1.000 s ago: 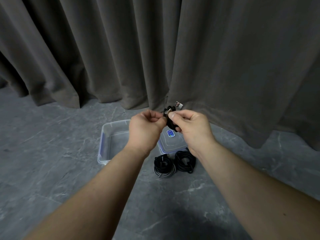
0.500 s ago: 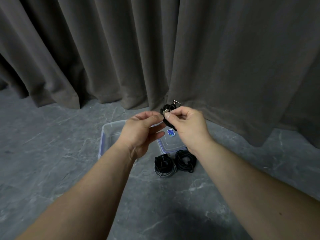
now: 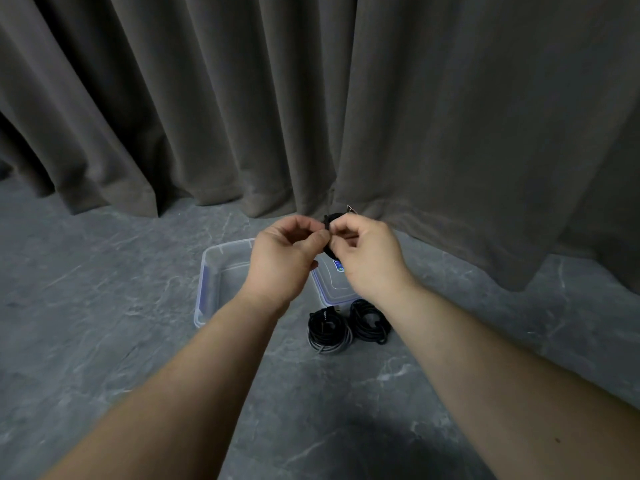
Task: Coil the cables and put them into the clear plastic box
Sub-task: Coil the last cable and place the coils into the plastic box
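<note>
Black cables (image 3: 349, 323), clear box (image 3: 207, 289), grey veined floor (image 3: 104, 323).

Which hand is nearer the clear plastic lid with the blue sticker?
Right. The right hand is above the clear plastic lid; the left hand is over the box.

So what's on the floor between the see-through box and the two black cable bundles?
Nothing: head view shows bare grey floor between clear box and coiled cables.

Grey curtain (image 3: 346, 98), marbled grey floor (image 3: 104, 341)
</note>
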A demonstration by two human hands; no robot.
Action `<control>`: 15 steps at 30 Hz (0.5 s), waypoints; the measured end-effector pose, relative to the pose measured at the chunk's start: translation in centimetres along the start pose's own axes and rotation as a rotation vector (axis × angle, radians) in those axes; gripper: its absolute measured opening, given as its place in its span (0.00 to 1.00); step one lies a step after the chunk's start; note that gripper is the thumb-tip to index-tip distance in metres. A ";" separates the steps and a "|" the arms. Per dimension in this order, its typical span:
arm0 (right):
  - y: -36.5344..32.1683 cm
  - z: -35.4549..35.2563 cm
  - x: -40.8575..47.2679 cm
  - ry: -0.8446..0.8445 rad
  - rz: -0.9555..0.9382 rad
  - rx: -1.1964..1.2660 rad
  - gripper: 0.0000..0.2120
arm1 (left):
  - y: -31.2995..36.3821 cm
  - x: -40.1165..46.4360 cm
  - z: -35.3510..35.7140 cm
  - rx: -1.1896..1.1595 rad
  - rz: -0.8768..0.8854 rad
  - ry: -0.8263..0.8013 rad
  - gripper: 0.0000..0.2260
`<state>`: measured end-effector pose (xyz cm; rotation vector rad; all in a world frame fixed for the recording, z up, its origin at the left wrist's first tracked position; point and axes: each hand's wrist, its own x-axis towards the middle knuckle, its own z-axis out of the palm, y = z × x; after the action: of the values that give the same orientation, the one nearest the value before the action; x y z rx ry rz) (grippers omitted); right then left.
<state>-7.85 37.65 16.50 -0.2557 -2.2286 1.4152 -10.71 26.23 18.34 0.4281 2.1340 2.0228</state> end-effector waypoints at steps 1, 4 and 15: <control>0.0 0.1 -0.2 -0.014 -0.013 -0.007 0.16 | 0.0 0.1 0.0 0.012 0.014 0.009 0.05; -0.2 0.3 -0.7 -0.001 -0.021 0.027 0.11 | -0.2 0.2 -0.1 -0.036 0.026 0.049 0.06; -0.1 0.5 -0.6 0.157 -0.023 0.162 0.15 | -1.5 1.1 -0.7 -0.325 -0.178 0.127 0.03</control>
<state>-7.56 36.92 16.21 -0.2754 -1.9735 1.5002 -12.15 25.84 16.96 0.0607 1.7824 2.2843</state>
